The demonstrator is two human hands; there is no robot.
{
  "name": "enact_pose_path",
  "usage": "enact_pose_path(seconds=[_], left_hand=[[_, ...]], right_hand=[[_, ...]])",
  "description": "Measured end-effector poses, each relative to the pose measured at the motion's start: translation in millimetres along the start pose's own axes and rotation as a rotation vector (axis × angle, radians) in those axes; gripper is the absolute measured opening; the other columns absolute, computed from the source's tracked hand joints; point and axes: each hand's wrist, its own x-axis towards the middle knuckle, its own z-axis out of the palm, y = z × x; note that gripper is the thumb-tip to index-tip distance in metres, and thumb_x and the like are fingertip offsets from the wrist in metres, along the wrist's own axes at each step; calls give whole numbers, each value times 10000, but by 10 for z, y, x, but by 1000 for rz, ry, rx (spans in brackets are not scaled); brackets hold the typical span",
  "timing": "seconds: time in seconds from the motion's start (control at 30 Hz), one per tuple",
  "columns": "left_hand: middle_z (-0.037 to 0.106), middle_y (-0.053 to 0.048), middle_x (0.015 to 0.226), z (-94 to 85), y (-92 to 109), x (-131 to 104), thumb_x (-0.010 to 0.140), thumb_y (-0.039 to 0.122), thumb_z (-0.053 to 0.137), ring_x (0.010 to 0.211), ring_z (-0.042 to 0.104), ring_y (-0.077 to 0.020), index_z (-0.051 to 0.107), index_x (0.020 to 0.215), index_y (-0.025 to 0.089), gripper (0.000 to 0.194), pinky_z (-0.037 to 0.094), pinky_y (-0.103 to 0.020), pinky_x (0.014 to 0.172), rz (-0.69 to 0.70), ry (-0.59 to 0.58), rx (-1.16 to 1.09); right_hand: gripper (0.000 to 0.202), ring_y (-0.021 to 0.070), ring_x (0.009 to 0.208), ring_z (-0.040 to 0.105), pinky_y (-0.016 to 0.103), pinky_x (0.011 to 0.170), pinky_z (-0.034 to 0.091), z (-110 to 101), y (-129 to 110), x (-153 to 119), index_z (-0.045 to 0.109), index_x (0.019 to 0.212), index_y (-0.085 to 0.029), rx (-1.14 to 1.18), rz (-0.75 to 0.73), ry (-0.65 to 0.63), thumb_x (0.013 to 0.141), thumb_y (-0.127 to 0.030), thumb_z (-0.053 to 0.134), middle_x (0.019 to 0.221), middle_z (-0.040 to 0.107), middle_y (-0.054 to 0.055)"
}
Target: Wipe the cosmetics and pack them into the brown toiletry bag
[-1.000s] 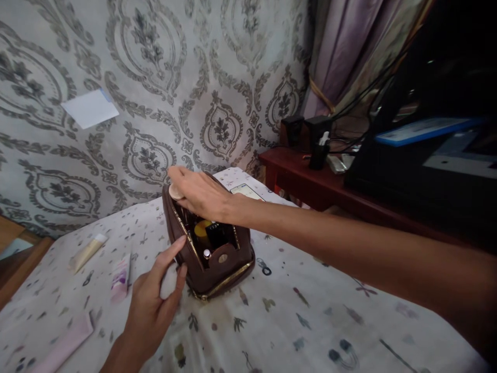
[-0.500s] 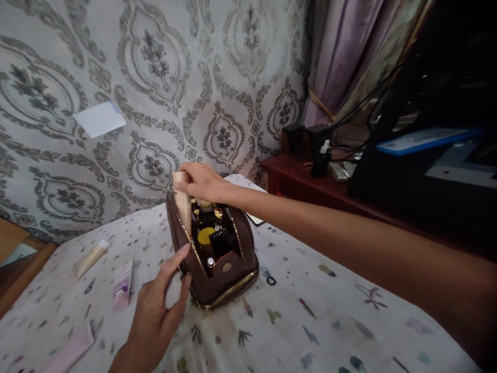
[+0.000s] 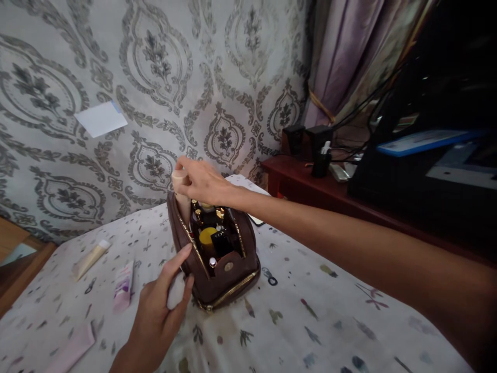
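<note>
A brown cosmetic bag (image 3: 229, 282) stands on the patterned sheet with its zipped top spread apart. At its far left corner my right hand (image 3: 204, 181) is closed around the top of a pale beige tube (image 3: 182, 199), whose lower part is inside the bag. My left hand (image 3: 163, 300) holds the bag's near left side, index finger on the zipper edge and thumb lower down. Its other fingers are hidden. Inside the bag are a round yellow container (image 3: 207, 238), a black box (image 3: 222, 241) and several small gold-capped items.
On the sheet to the left lie a cream tube with a white cap (image 3: 91, 259), a pink-and-purple tube (image 3: 123, 287) and a pink tube (image 3: 73, 349). A dark red desk (image 3: 298, 173) with speakers and cables stands at the right. Behind is the papered wall.
My right hand and the tube in it have risen slightly at the bag's far left corner. The left hand keeps its place on the bag.
</note>
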Motion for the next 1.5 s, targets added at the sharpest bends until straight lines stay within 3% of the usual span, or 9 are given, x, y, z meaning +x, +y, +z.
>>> enact_pose_path(seconds=[0.2,0.33,0.5,0.63,0.87,1.33,1.5], left_hand=[[634,-105,1363,7,-1,9,954,231,518,1216,627,-229,435,1430,252,483,592,-263,842,-16,-15,-10],[633,-110,1362,18,0,2,955,243,520,1230,617,-236,436,1426,249,479,596,-263,826,-17,-2,-11],[642,-95,1353,22,11,5,961,238,512,1230,618,-226,451,1398,265,442,592,-245,820,-12,13,-26],[633,-95,1366,6,10,-1,963,242,512,1236,612,-225,434,1408,264,452,589,-247,833,-11,-5,-30],[664,-101,1318,-14,23,8,962,249,511,1131,681,-215,448,1404,247,446,593,-265,830,-26,-11,-45],[640,-86,1358,-13,46,30,967,233,508,1190,645,-199,448,1396,263,434,582,-238,862,5,-1,-43],[618,-73,1388,-11,14,19,971,236,506,1211,630,-192,429,1415,284,453,567,-248,910,-16,-20,-54]], right_hand=[[262,191,708,522,282,584,340,48,-76,-169,432,1107,-185,-200,-172,-23,869,-203,540,1035,601,74],[306,171,648,530,281,561,346,48,-183,-289,409,1130,-196,-354,-268,-104,854,-80,472,1096,580,90],[387,215,770,611,303,576,403,79,-258,-402,420,1132,-189,-486,-360,-188,804,11,463,1119,583,107],[398,215,799,626,310,586,424,110,-242,-446,438,1131,-175,-449,-371,-211,785,13,496,1140,584,110],[248,226,838,606,332,637,443,76,-185,-464,487,1083,-156,-258,-305,-270,851,-103,557,1086,590,99],[180,184,832,570,286,602,332,-27,-160,-532,639,906,-132,-221,-310,-386,792,-8,575,1039,608,90],[196,159,757,538,279,613,346,-135,-176,-528,652,852,-130,-145,-280,-324,809,26,541,953,600,68]])
